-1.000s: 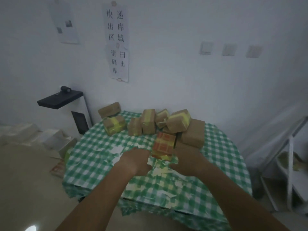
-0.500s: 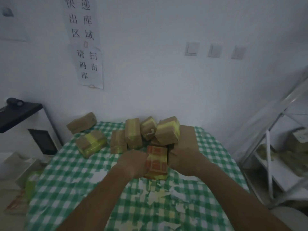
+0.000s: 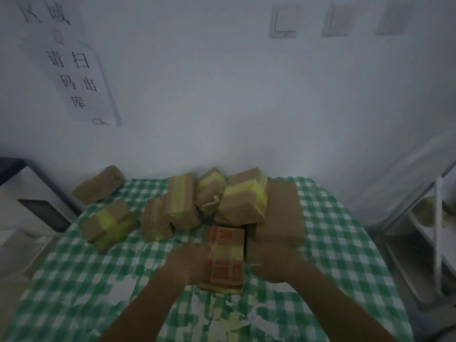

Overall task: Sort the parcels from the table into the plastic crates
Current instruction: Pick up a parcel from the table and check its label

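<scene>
Orange-printed cardboard parcel with yellow tape sits on green checked tablecloth, gripped between left hand and right hand, just before pile of brown taped parcels.

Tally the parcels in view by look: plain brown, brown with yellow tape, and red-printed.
Plain brown: 2, one at the table's far left edge, one large on the right.
Brown with yellow tape: 5, at.
Red-printed: 1, between the left hand and the right hand.
Total: 8. A partly hidden box may sit behind the stack.
</scene>
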